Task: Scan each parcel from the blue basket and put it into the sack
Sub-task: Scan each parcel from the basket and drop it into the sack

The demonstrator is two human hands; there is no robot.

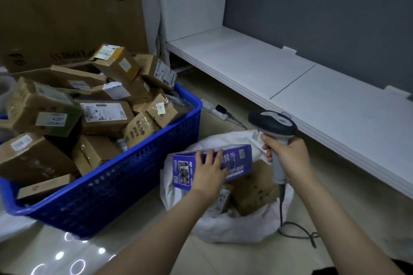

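Observation:
A blue basket (143, 174) on the floor at the left is heaped with several brown cardboard parcels (105, 116). To its right lies an open white sack (234, 227) with brown parcels (254, 192) inside. My left hand (209, 174) holds a purple printed box (237, 163) over the sack's mouth, fingers spread over its top. My right hand (288, 158) grips the handle of a grey barcode scanner (273, 125), whose head sits above and right of the purple box. The scanner's cable (297, 227) trails onto the floor.
A large brown carton (67, 11) stands behind the basket. A low white shelf (301, 82) runs along the grey wall at the right. A white power strip (218, 110) with a plug lies on the tiled floor between basket and shelf.

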